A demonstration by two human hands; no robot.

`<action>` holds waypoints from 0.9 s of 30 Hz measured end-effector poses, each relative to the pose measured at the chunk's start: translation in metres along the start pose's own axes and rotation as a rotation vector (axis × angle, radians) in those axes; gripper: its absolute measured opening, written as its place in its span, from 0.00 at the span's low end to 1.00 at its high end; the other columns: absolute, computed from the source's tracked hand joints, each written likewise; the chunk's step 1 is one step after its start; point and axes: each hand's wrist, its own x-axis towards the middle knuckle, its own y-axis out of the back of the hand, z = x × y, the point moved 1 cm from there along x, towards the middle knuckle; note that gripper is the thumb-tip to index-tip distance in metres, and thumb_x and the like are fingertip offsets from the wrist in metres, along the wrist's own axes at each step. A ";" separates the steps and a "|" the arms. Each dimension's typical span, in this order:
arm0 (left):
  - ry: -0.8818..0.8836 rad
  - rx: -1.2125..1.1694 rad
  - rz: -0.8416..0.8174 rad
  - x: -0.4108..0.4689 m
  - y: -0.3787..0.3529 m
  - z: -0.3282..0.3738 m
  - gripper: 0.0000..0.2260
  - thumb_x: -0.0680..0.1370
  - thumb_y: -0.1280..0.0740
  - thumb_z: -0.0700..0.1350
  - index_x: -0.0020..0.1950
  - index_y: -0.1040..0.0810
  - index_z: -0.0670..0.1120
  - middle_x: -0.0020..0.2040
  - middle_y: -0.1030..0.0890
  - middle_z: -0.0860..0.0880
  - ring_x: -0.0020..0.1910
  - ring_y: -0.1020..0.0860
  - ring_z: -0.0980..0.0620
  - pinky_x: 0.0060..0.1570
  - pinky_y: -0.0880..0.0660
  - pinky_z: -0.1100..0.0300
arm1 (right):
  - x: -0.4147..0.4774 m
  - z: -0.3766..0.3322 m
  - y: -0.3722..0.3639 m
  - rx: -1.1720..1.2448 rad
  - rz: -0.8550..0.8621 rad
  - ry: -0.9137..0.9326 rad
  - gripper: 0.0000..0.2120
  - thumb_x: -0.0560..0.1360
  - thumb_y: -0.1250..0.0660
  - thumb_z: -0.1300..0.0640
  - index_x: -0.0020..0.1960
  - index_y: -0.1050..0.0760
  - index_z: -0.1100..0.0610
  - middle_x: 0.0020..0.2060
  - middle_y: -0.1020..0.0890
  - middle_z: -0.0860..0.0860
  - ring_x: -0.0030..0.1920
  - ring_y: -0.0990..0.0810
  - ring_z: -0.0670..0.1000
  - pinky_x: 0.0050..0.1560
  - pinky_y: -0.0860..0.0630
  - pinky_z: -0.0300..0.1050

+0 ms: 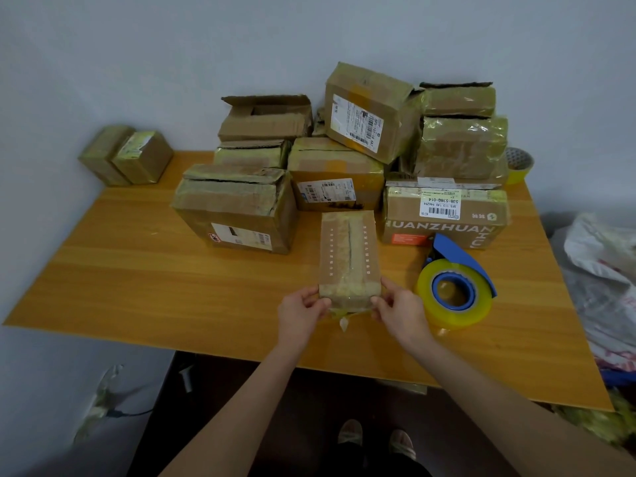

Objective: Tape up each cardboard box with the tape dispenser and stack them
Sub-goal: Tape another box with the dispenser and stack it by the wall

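Observation:
A small flat cardboard box [347,256] lies lengthwise on the wooden table [144,270], its top seam covered in clear tape. My left hand [303,309] pinches its near left corner and my right hand [399,309] pinches its near right corner. A loose end of tape hangs below the box's near edge. The blue tape dispenser [454,280] with a big roll of yellowish clear tape lies on the table just right of my right hand, untouched. Behind the small box stands a pile of several cardboard boxes [344,156], some with open flaps.
Two small taped boxes [127,154] sit at the table's far left corner by the wall. A spare tape roll [518,165] stands at the far right behind the pile. Plastic bags [602,270] lie right of the table. My feet show below its near edge.

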 end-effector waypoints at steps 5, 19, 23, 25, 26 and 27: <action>-0.046 0.074 0.021 0.002 -0.005 0.000 0.14 0.73 0.27 0.41 0.58 0.20 0.44 0.35 0.18 0.55 0.32 0.20 0.64 0.36 0.23 0.71 | 0.006 0.004 0.001 -0.069 0.026 -0.004 0.20 0.77 0.32 0.59 0.69 0.27 0.54 0.30 0.22 0.42 0.33 0.22 0.40 0.32 0.29 0.29; -0.228 0.712 0.034 0.009 -0.003 0.005 0.20 0.72 0.28 0.57 0.56 0.28 0.46 0.48 0.22 0.50 0.46 0.21 0.50 0.41 0.25 0.58 | 0.019 0.001 0.010 -0.534 -0.061 0.022 0.27 0.72 0.30 0.40 0.62 0.33 0.53 0.46 0.19 0.51 0.45 0.19 0.53 0.38 0.22 0.46; -0.281 0.619 0.012 0.009 -0.012 0.009 0.36 0.70 0.27 0.58 0.71 0.38 0.45 0.62 0.26 0.46 0.55 0.22 0.48 0.52 0.23 0.55 | 0.021 -0.007 0.009 -0.542 -0.025 0.138 0.41 0.70 0.31 0.34 0.74 0.44 0.49 0.60 0.23 0.53 0.52 0.19 0.57 0.38 0.26 0.46; -0.343 0.660 0.000 0.009 -0.016 0.010 0.41 0.72 0.30 0.58 0.76 0.44 0.43 0.60 0.23 0.44 0.54 0.21 0.47 0.51 0.25 0.56 | 0.023 -0.010 0.006 -0.586 -0.028 0.206 0.40 0.71 0.34 0.33 0.74 0.44 0.49 0.57 0.20 0.52 0.50 0.18 0.56 0.41 0.24 0.47; -0.373 0.691 0.012 0.009 -0.017 0.010 0.41 0.73 0.31 0.59 0.77 0.45 0.41 0.56 0.21 0.43 0.52 0.21 0.47 0.49 0.26 0.58 | 0.025 -0.011 0.005 -0.595 -0.024 0.223 0.39 0.71 0.34 0.33 0.74 0.43 0.50 0.54 0.19 0.52 0.48 0.17 0.56 0.42 0.24 0.47; -0.391 0.714 0.023 0.011 -0.017 0.010 0.41 0.73 0.31 0.59 0.77 0.45 0.40 0.53 0.20 0.43 0.49 0.20 0.47 0.48 0.27 0.58 | 0.026 -0.011 0.004 -0.601 -0.017 0.236 0.38 0.72 0.35 0.34 0.73 0.42 0.51 0.52 0.18 0.52 0.47 0.17 0.56 0.42 0.25 0.47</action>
